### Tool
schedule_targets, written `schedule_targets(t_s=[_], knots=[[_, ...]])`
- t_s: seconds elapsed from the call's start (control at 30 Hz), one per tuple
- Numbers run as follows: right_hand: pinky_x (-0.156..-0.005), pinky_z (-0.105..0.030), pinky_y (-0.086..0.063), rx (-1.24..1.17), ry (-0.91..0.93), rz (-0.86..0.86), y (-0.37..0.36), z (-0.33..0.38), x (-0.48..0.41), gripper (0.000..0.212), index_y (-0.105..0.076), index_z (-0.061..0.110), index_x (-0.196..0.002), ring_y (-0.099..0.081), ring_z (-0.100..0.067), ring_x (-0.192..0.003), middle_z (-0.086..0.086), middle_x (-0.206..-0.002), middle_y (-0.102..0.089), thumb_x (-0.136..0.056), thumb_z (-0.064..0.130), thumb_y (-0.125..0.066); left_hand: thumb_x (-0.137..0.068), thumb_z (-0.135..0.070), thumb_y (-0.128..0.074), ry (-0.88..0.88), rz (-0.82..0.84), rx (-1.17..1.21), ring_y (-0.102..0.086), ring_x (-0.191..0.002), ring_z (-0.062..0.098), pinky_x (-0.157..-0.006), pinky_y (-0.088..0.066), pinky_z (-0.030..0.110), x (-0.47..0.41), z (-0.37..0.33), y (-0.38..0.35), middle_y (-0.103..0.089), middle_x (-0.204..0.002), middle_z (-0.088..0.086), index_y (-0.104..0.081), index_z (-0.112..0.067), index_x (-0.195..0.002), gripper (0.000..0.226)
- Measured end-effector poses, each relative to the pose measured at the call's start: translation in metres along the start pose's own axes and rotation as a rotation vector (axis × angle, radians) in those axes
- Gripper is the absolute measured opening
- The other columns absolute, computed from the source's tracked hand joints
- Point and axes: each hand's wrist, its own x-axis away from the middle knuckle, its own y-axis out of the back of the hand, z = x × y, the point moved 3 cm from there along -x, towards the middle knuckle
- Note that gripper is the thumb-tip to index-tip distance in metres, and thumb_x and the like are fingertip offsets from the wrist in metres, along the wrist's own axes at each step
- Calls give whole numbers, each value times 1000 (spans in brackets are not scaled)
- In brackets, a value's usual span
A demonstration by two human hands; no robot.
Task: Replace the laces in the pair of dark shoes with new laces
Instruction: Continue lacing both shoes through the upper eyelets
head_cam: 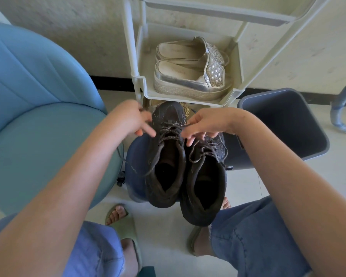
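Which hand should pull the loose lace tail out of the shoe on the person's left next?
Left, probably. The lace tail trails off that shoe on the side of the left hand; the right hand is busy pinching a lace strand nearer the toe.

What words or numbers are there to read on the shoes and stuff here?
Silver slip-on shoes: faint print on the insoles, too blurred to read.
Dark shoes, grey bin, white rack: no writing shows.
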Motion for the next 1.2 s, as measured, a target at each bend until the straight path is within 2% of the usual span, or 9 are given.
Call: schedule_targets(t_s=[0.23, 0.4, 0.53, 0.63, 0.73, 0.83, 0.97, 1.07, 1.2], knots=[[-48, -18, -32, -405, 366, -376, 8, 44, 17, 40, -61, 4, -94, -45, -10, -53, -4, -71, -61, -104, 33, -35, -102, -31, -38, -345, -231, 567, -32, -33, 3, -35, -26, 12, 18, -38, 12, -64, -52, -3, -61, -16, -85, 33], [-45, -19, -37, -502, 457, -594, 8, 74, 40, 41, -59, -1, -101, -49, -14, -52, -6, -65, -58, -104, 32, -35, -101, -37, -38, -347, -344, 760, -44, -57, 2, -49, -36, 14, 37, -49, 19, -61, -81, -8, -66, -30, -87, 32], [-72, -36, -52, -470, 549, -788, 23, 103, 74, 35, -64, 3, -108, -60, -19, -74, -13, -84, -67, -104, 25, -38, -102, -38, -35, -409, -212, 901, -60, -91, 7, -75, -42, 23, 62, -75, 37, -68, -95, -13, -66, -33, -97, 31], [-82, -28, -53, -408, 627, -911, 32, 125, 101, 33, -68, 8, -102, -64, -9, -76, -1, -83, -72, -103, 27, -41, -101, -37, -37, -575, -220, 900, -61, -109, 8, -82, -45, 19, 85, -99, 52, -69, -111, -9, -63, -29, -112, 30], [-69, -10, -47, -401, 693, -958, 40, 143, 124, 26, -67, 14, -96, -59, 8, -67, 15, -72, -66, -102, 25, -44, -101, -34, -39, -699, -253, 880, -59, -115, 8, -96, -45, 24, 106, -118, 65, -65, -122, -6, -64, -33, -111, 27], [-58, -2, -39, -334, 673, -963, 41, 151, 136, 20, -63, 17, -93, -55, 15, -59, 18, -67, -63, -101, 19, -45, -102, -30, -39, -784, -261, 863, -57, -114, 1, -93, -45, 16, 121, -128, 68, -65, -116, -16, -64, -39, -104, 27], [-65, -5, -43, -401, 657, -888, 34, 145, 140, 22, -63, 17, -94, -57, 11, -62, 13, -72, -62, -102, 21, -43, -101, -31, -39, -788, -234, 822, -55, -118, 2, -101, -43, 23, 126, -126, 62, -63, -119, -18, -63, -43, -107, 27], [-77, -19, -50, -506, 658, -846, 29, 142, 144, 26, -64, 8, -103, -61, -3, -75, 0, -82, -65, -102, 22, -42, -101, -34, -40, -784, -166, 822, -51, -123, 4, -105, -40, 26, 129, -127, 58, -58, -130, -11, -61, -45, -113, 27], [-73, -19, -36, -360, 599, -916, 33, 145, 155, 28, -62, 21, -79, -50, -1, -77, 3, -80, -53, -101, 22, -44, -101, -36, -39, -735, -206, 770, -56, -118, 9, -98, -45, 27, 133, -125, 57, -54, -135, -10, -52, -41, -127, 30]])
